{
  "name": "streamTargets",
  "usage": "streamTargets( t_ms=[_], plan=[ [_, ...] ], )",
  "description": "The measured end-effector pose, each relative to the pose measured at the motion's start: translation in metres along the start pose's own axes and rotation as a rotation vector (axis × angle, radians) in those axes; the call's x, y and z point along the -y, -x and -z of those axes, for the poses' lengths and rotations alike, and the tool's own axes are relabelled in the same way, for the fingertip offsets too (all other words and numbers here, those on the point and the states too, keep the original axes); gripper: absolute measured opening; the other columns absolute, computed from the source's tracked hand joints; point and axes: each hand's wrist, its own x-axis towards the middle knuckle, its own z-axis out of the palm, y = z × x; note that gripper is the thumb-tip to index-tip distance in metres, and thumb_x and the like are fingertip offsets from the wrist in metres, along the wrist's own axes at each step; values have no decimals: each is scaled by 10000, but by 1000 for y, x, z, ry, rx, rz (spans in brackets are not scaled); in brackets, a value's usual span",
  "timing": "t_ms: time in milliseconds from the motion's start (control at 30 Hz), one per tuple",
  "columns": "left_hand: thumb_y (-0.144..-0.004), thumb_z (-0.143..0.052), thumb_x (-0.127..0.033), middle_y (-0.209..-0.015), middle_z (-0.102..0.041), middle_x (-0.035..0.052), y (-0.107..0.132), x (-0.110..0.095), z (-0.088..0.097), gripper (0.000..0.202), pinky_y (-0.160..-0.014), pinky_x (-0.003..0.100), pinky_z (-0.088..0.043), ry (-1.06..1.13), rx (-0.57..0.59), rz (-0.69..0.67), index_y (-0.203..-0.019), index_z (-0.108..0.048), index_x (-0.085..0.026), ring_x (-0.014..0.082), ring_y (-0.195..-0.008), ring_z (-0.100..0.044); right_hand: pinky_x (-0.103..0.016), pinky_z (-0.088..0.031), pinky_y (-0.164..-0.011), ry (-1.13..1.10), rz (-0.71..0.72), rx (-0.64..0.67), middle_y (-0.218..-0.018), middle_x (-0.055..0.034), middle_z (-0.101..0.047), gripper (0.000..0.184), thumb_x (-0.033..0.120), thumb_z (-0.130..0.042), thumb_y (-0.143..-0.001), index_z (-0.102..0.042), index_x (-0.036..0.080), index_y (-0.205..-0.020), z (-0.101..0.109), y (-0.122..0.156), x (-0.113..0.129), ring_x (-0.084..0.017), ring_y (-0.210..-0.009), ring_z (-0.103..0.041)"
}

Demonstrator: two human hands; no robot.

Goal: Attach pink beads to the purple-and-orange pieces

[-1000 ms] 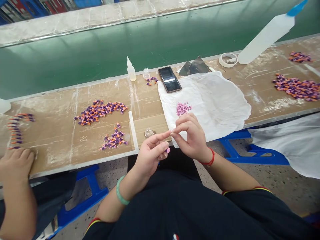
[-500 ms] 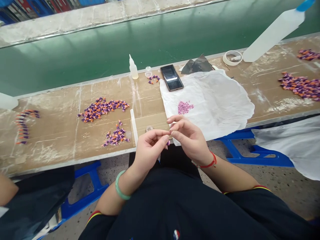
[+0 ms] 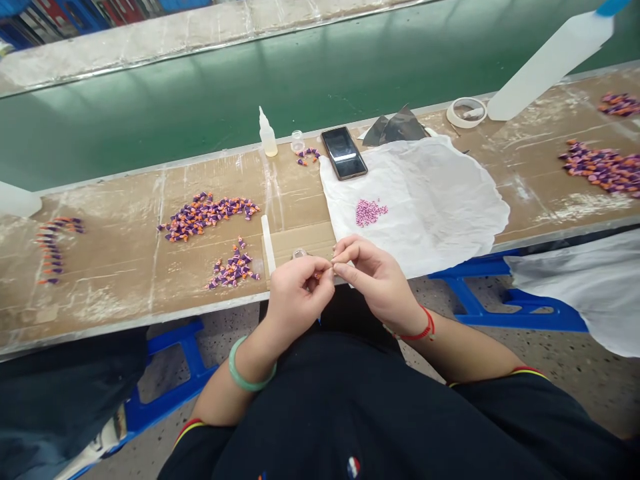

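Note:
My left hand (image 3: 299, 297) and my right hand (image 3: 373, 277) meet above the bench's front edge. The left fingers curl around a tiny orange piece (image 3: 316, 275), partly hidden. My right thumb and forefinger pinch together against it, and whatever they hold is too small to make out. Just beyond my hands sits a small glass dish (image 3: 299, 253). A patch of pink beads (image 3: 370, 212) lies on a crumpled white sheet (image 3: 415, 200). Purple and orange cone-shaped pieces (image 3: 233, 271) lie in a pile left of my hands.
The cardboard-covered bench (image 3: 125, 293) also holds more purple-orange piles (image 3: 207, 217), a phone (image 3: 344, 152), a glue bottle (image 3: 267, 135), tape (image 3: 466, 112) and a large plastic bottle (image 3: 550, 60). A green belt (image 3: 200, 120) runs behind it. A dark-clad leg (image 3: 60, 380) shows at lower left.
My hands have closed in on each other, with the left fingers curling further around the piece. The other person's hand at the left edge has gone from view.

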Motion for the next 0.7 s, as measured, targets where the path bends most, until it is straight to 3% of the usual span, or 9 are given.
streamTargets(
  t_ms=[233,567,700],
  plan=[
    [-773,-630,-259,-527,-572,-16,-2,2,6,166,-452,208,-381,410,133,371,-634,-603,-173,93,-465,-482,-286,-433,-647,265,82,154,-756,-1,-590,83,195,-561,-876,-578,200,-796,9,-10,17,-131,-682,-520],
    [-777,-694,-275,-533,-549,-33,-1,2,16,183,-464,207,-369,466,234,403,-661,-606,-163,81,-472,-453,-245,-402,-561,402,176,296,-661,18,-564,122,103,-552,-766,-532,196,-690,9,-16,26,-110,-601,-494],
    [-788,-743,-330,-595,-616,-8,5,8,25,193,-472,205,-426,513,169,397,-743,-654,-165,99,-510,-535,-255,-417,-578,380,148,336,-673,13,-568,127,129,-528,-813,-534,200,-708,8,-20,27,-119,-619,-504]
  ],
)
